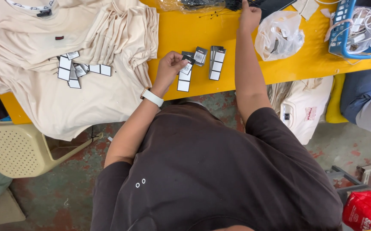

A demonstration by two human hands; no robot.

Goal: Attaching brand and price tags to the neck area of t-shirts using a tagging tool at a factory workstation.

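Dark brown shirt [219, 171] fills the lower middle of the frame, nearest the lens, with both bare arms reaching up to the yellow tabletop [194, 30]. At centre, the left hand [168, 68], a white watch [152, 97] on its wrist, has its grip pinched on a small hang tag [188, 64], black above and white below, with a white tag [184, 81] hanging under it. Just right of it lie two small stacks of like tags [215, 62]. At upper middle, the right hand [249, 17] reaches toward dark items at the frame's top edge; its fingertips are cut off, so whether its grip is apart or together cannot be told. Roughly seven loose tags [72, 70] lie on cream shirts [87, 38] at upper left. A clear plastic bag [279, 36] and blue basket [343, 30] sit upper right.
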